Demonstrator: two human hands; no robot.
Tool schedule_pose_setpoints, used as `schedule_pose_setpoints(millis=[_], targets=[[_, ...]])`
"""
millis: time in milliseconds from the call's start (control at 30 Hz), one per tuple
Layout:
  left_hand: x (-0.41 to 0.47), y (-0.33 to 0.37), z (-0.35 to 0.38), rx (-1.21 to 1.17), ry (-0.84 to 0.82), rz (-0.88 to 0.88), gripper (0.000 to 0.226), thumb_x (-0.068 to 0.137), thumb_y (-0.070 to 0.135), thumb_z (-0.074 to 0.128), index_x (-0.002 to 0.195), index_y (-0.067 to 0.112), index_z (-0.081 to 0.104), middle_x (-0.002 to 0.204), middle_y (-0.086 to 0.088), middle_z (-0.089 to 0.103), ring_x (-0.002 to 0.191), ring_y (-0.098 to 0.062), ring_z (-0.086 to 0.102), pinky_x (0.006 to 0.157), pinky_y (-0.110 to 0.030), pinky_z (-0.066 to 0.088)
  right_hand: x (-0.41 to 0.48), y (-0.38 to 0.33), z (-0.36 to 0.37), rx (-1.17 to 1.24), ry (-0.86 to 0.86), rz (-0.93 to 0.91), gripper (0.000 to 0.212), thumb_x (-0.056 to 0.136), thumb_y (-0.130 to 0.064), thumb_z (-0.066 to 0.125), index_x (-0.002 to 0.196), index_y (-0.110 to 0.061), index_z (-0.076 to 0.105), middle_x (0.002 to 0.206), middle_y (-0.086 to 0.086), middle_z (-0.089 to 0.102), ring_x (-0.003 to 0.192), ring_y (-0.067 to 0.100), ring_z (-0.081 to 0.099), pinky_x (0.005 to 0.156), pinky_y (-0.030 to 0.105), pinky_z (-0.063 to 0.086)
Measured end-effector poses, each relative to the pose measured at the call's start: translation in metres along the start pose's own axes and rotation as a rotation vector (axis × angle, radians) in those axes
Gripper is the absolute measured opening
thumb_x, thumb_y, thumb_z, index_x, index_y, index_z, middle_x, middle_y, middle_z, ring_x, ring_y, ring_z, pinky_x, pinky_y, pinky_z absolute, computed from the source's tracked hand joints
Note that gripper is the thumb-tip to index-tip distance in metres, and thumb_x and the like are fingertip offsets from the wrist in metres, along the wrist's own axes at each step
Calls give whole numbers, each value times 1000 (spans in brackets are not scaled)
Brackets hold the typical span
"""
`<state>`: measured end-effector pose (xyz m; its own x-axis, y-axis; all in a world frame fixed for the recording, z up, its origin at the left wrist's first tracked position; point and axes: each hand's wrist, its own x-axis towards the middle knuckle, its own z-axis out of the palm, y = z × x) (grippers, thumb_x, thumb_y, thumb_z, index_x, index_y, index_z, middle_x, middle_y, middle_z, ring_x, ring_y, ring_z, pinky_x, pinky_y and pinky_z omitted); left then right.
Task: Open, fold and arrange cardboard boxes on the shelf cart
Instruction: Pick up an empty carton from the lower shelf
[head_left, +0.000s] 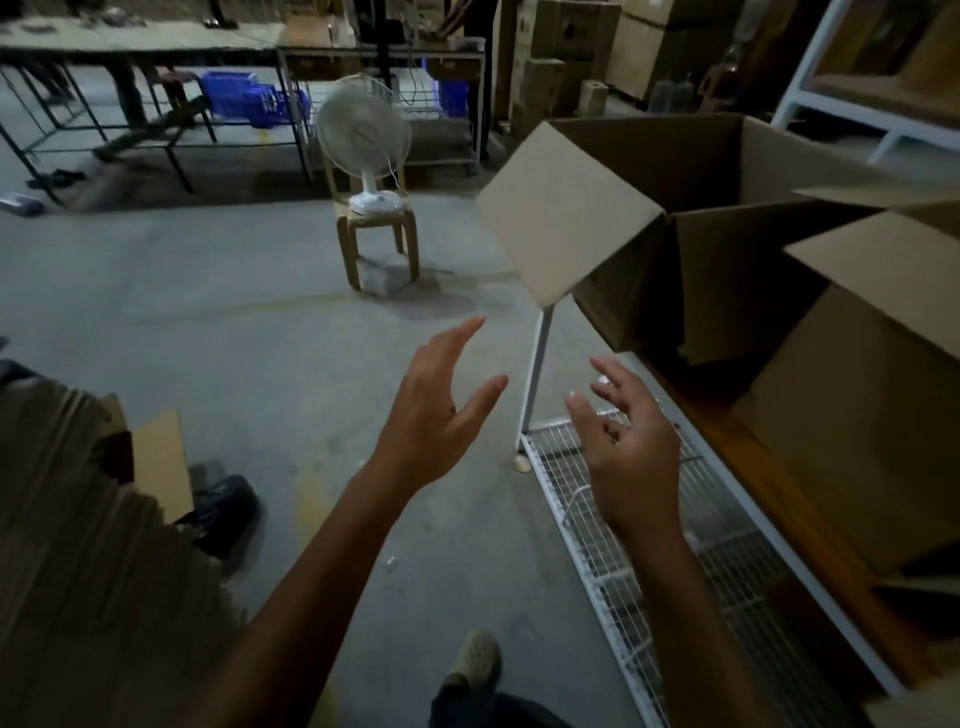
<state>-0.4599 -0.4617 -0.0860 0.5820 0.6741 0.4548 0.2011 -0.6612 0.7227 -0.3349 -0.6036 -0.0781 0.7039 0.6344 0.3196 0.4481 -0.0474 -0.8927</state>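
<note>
Hands (436, 410) (631, 441) raised, fingers spread, empty, below box (649, 208).

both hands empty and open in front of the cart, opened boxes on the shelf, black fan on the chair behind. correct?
Not quite: the fan on the chair is white, not black, as the head view shows. The rest holds: left hand and right hand are open and empty, and opened boxes sit on the cart.

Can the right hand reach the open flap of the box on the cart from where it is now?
Probably yes. The right hand is open and empty, just below the flap of the box, with only air between them. The cart post stands beside that path, not across it.
</note>
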Motion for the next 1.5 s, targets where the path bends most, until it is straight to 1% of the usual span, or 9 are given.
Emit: schedule_pose_setpoints(millis=[167,300,400,533,700,800,967,1233,1500], targets=[[93,-35,1,53,-52,24,61,94,38,61,148,21,38,148,-2,47,134,-14,43,107,-44,44,95,6,32,49,77,-13,41,94,-33,61,135,-31,51,140,3,55,123,12,55,93,29,52],[160,-52,5,73,-80,80,61,94,36,61,149,20,38,149,-3,46,134,-14,43,108,-41,44,157,13,44,33,154,10,43,95,-28,61,137,-24,52,139,5,56,122,9,54,90,19,47],[204,-59,17,36,-124,126,60,94,34,62,148,22,38,149,-2,46,134,-15,44,108,-42,43,188,15,45,5,221,6,42,96,-25,60,137,-24,52,141,3,54,123,8,52,96,31,52],[269,-61,51,-13,-238,265,58,95,37,59,148,24,36,149,-2,44,135,-15,41,109,-43,42,232,20,33,-201,356,-36,44,94,-33,57,136,-21,54,149,1,47,133,13,45,104,44,48],[351,-50,107,-52,-334,489,57,96,35,58,147,19,39,145,-7,47,133,-19,42,105,-27,34,288,30,11,-584,476,54,46,96,-37,53,140,-24,49,154,1,37,141,16,32,108,32,31],[385,-47,147,-69,-433,561,57,96,34,57,147,16,41,145,-9,47,133,-21,42,106,-28,35,311,43,7,-684,462,214,51,96,-35,55,145,-25,44,158,3,30,145,19,25,111,35,29],[396,-67,213,110,-488,730,53,98,50,29,135,19,53,141,-6,52,138,-26,37,116,-44,23,319,69,16,-836,405,330,50,95,-40,53,144,-28,46,163,4,18,149,23,15,117,42,26],[380,-76,242,34,-346,735,46,100,39,32,130,12,54,145,-16,45,146,-34,23,119,-52,14,311,80,39,-880,466,422,64,99,-34,51,155,-31,21,166,3,-1,152,26,6,118,43,20],[346,-76,215,-148,-490,674,54,102,41,32,149,15,39,164,-10,17,153,-27,0,122,-51,2,235,80,44,-658,411,473,76,97,-36,54,155,-40,5,166,-1,3,150,23,16,114,49,34]])
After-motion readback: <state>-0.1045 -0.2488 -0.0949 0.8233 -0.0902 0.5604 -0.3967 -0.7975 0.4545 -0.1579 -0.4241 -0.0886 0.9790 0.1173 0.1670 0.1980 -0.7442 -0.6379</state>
